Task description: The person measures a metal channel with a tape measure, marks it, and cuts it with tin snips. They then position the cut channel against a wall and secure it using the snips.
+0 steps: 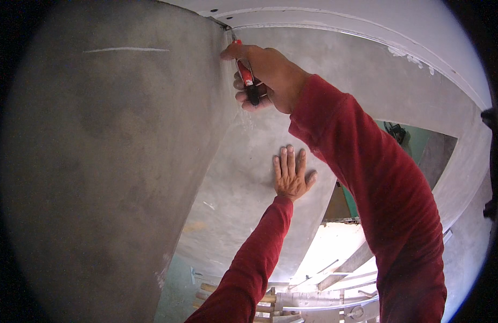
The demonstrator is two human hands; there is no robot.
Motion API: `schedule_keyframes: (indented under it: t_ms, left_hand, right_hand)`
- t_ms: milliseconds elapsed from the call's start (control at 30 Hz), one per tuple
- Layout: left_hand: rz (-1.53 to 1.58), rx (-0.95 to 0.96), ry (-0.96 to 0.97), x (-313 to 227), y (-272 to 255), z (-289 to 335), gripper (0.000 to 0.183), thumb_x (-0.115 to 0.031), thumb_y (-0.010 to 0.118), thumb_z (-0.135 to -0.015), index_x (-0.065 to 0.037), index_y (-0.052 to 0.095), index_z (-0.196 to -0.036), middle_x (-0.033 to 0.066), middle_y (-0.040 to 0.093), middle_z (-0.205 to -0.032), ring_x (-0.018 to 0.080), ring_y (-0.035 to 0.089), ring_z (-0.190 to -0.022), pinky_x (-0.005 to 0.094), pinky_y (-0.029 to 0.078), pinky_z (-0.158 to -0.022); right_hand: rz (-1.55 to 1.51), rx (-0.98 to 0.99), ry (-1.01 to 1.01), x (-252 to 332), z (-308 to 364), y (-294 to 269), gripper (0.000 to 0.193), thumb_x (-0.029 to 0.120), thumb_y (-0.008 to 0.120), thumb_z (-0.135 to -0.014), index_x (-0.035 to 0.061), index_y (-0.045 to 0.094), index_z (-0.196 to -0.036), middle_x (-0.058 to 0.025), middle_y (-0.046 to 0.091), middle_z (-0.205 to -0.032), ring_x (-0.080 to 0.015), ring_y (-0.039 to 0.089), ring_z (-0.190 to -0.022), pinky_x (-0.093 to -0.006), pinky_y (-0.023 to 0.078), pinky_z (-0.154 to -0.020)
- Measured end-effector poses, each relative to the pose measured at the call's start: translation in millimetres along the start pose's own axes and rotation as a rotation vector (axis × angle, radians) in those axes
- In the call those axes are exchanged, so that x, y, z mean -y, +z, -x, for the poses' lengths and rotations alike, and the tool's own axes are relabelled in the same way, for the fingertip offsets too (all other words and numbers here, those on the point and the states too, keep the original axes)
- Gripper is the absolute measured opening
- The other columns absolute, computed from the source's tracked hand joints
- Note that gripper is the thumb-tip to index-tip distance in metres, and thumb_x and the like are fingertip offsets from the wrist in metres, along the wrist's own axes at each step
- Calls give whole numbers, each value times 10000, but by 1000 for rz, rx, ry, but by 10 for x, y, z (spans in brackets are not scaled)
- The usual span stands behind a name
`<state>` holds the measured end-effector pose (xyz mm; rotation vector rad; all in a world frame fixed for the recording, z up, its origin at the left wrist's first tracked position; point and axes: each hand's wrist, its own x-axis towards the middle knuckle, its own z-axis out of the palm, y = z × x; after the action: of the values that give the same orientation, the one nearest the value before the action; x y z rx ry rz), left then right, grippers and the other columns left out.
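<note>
High up, where two grey plastered walls meet the white ceiling trim, my right hand (pixel 267 72) is closed around a hand tool with a red-and-black handle (pixel 245 75). Its narrow metal tip (pixel 232 34) points up into the corner, touching or very close to the joint; the exact kind of tool cannot be made out. Lower down, my left hand (pixel 291 175) lies flat against the grey wall (pixel 249 161), fingers spread, holding nothing. Both arms are in red sleeves.
A darker grey wall (pixel 109 161) with a white streak stands close on the left. White ceiling trim (pixel 340 19) runs overhead. Behind my right arm is a wall opening with a dark edge (pixel 440 156). Wooden poles and boards (pixel 265 309) lie far below.
</note>
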<state>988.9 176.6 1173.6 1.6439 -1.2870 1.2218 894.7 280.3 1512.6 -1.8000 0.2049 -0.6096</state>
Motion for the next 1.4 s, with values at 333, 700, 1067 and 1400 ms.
schedule_keyframes:
  t_ms: [333, 700, 1067, 1400]
  left_hand:
    - [-50, 129, 1, 32, 97, 91, 660, -600, 497, -880, -96, 515, -1305, 256, 280, -1553, 429, 185, -1469, 605, 85, -1176]
    - [952, 151, -379, 34, 356, 187, 669, -592, 520, -864, -83, 507, -1297, 285, 290, -1533, 434, 197, -1464, 602, 87, -1178]
    - [-67, 50, 24, 20, 40, 46, 631, -599, 497, -887, -89, 535, -1257, 251, 314, -1536, 416, 223, -1460, 595, 115, -1176]
    - [50, -33, -17, 0, 32, 32, 762, -595, 496, -896, -113, 380, -1474, 236, 296, -1552, 410, 220, -1462, 585, 125, -1180]
  right_hand:
    - [-102, -61, -3, 91, 2, 258, 422, 393, 633, -901, 3, 537, -1031, -92, 544, -815, -201, 612, -674, -354, 573, -601]
    - [-195, -2, -21, 53, -65, 228, 321, 303, 609, -934, -1, 519, -887, -79, 525, -756, -181, 583, -621, -337, 557, -573]
    - [-129, 22, -62, -1, -182, 204, 295, 251, 611, -937, 5, 522, -799, -61, 511, -696, -169, 553, -592, -321, 505, -506]
    - [174, 152, -230, 30, -342, 25, 207, 134, 728, -837, 24, 556, -868, -64, 655, -785, -201, 680, -742, -348, 583, -596]
